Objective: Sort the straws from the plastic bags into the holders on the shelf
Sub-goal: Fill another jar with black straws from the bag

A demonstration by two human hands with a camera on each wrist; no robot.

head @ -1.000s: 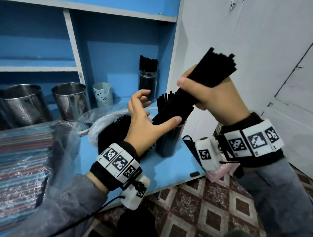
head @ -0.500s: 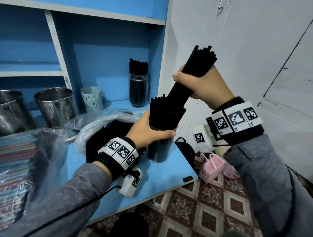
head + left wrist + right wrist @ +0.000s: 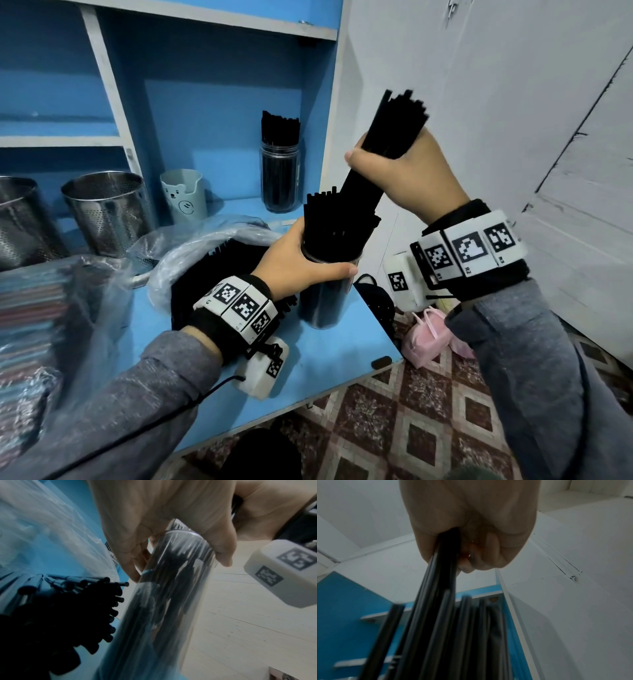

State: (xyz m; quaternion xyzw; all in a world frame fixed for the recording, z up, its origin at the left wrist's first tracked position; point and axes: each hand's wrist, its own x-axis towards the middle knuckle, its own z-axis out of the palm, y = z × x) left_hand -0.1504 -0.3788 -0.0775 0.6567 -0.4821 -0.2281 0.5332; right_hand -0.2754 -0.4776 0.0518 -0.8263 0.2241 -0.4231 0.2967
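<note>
A: Left of the clear cylindrical straw holder [image 3: 327,291]?

B: Crumpled clear plastic bag of black straws [image 3: 205,253] on the blue surface [image 3: 318,356], just beside it.

A: Hands?

B: Left hand [image 3: 298,263] wrapped round the holder's rim. Right hand [image 3: 407,171], above and right, fisted round a tilted bundle of black straws [image 3: 394,133], lower ends inside the holder.

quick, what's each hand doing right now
Left hand: grips the clear jar near its rim.
Right hand: grips a bundle of black straws, lower ends in the jar.
</note>
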